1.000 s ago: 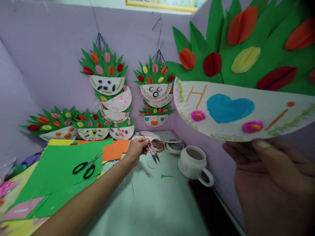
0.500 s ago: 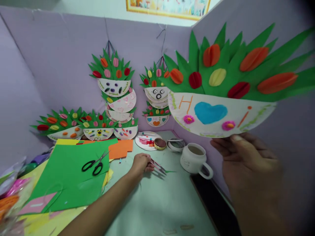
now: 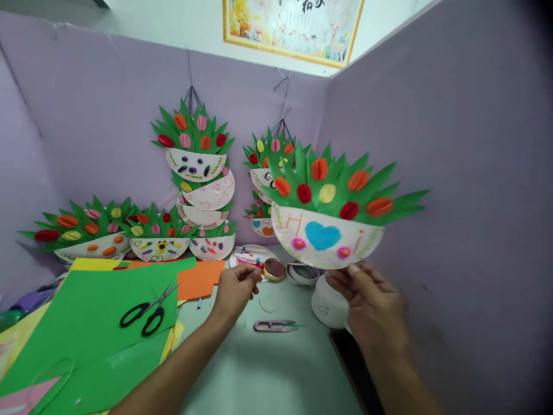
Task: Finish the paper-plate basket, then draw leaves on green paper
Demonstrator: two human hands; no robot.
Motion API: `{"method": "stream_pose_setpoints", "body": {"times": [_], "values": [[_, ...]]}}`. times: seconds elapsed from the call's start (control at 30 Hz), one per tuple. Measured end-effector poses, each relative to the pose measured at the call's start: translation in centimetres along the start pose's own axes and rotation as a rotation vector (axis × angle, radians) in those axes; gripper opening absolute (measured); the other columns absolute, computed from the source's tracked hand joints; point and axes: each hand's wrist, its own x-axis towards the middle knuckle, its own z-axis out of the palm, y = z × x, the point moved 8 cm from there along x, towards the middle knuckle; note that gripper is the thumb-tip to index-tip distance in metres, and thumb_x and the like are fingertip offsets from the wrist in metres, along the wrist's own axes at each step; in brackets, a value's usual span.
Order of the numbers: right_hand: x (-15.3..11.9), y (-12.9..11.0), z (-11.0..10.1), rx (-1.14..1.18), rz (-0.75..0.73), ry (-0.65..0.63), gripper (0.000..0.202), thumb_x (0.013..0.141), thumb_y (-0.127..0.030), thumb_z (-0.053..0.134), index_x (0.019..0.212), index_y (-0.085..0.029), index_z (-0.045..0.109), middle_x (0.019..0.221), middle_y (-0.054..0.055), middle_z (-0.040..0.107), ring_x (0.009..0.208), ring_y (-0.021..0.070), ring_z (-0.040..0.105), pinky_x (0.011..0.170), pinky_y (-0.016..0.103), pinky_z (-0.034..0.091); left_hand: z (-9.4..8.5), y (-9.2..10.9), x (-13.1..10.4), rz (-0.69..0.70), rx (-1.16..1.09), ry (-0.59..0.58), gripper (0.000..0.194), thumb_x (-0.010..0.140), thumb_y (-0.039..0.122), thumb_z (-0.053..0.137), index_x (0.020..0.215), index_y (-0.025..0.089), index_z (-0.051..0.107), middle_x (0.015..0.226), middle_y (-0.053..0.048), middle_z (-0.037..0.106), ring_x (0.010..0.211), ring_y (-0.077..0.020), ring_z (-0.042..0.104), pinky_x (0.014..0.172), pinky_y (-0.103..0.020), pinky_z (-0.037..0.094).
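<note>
My right hand (image 3: 375,305) pinches the lower edge of a paper-plate flower basket (image 3: 285,239), holding it upright above the table. The half plate bears an orange "H" and "i", a blue heart and pink flowers; green paper leaves with orange, red and yellow paper blooms rise from it. My left hand (image 3: 237,288) hovers over the table with its fingertips pinched together; whatever they hold is too small to make out. A thin curved thread shows just right of those fingers. Below them, pink-handled thread snips (image 3: 275,327) lie on the table, apart from the hand.
Black-handled scissors (image 3: 147,311) rest on green paper (image 3: 95,305) at the left, beside orange paper (image 3: 196,281). Similar baskets (image 3: 196,158) hang and lean along the purple wall. A tape roll (image 3: 275,269) and white mug (image 3: 328,302) stand at the back right, near a dark slab (image 3: 348,363).
My left hand has let go of the thread snips, now lying on the table, and moved slightly left. The flower basket in my right hand has moved left, down and farther from the camera.
</note>
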Motion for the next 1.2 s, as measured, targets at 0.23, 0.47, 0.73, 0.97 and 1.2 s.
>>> {"method": "stream_pose_setpoints", "body": {"times": [0.23,0.47,0.73,0.97,1.2], "values": [[-0.9,6.5,0.0,-0.068,0.176,-0.047,0.027,0.050,-0.026,0.081,0.068,-0.012,0.064,0.058,0.000,0.068,0.051,0.0129,0.066,0.053,0.020,0.057,-2.0,0.6,2.5,-0.080,-0.360,0.022,0.026,0.058,0.030,0.069,0.075,0.011,0.064,0.065,-0.003,0.063,0.049,-0.0086,0.052,0.046,-0.020,0.039],[-1.3,8.0,-0.5,-0.130,0.180,-0.089,0.029,0.052,-0.028,0.081,0.069,-0.013,0.064,0.061,-0.001,0.067,0.054,0.0142,0.067,0.058,0.023,0.058,-2.3,-2.1,2.6,-0.213,-0.463,-0.047,0.007,0.076,0.018,0.063,0.079,0.011,0.063,0.064,0.002,0.062,0.050,-0.0074,0.055,0.051,-0.020,0.043],[-1.1,8.2,-0.8,-0.125,0.187,-0.070,0.030,0.048,-0.028,0.083,0.068,-0.013,0.066,0.061,-0.001,0.068,0.053,0.0138,0.066,0.056,0.022,0.057,-1.2,-2.3,2.2,-0.229,-0.455,-0.133,0.013,0.064,0.020,0.073,0.066,0.011,0.064,0.059,0.001,0.061,0.053,-0.0089,0.054,0.060,-0.024,0.044],[-1.3,8.7,-0.5,-0.115,0.227,-0.067,0.033,0.045,-0.027,0.085,0.068,-0.013,0.066,0.060,-0.001,0.068,0.052,0.0134,0.066,0.055,0.021,0.057,-1.2,-1.6,2.4,-0.137,-0.397,-0.124,0.021,0.042,0.025,0.076,0.053,0.012,0.065,0.052,-0.001,0.059,0.051,-0.0092,0.049,0.061,-0.025,0.040],[-1.5,8.3,0.3,-0.179,0.273,-0.162,0.032,0.048,-0.030,0.084,0.069,-0.012,0.068,0.063,0.002,0.070,0.056,0.0156,0.067,0.057,0.023,0.057,-2.3,-0.7,2.8,-0.029,-0.282,-0.103,0.011,0.044,0.023,0.069,0.044,0.015,0.061,0.044,0.002,0.054,0.051,-0.0106,0.045,0.060,-0.025,0.036]]}}
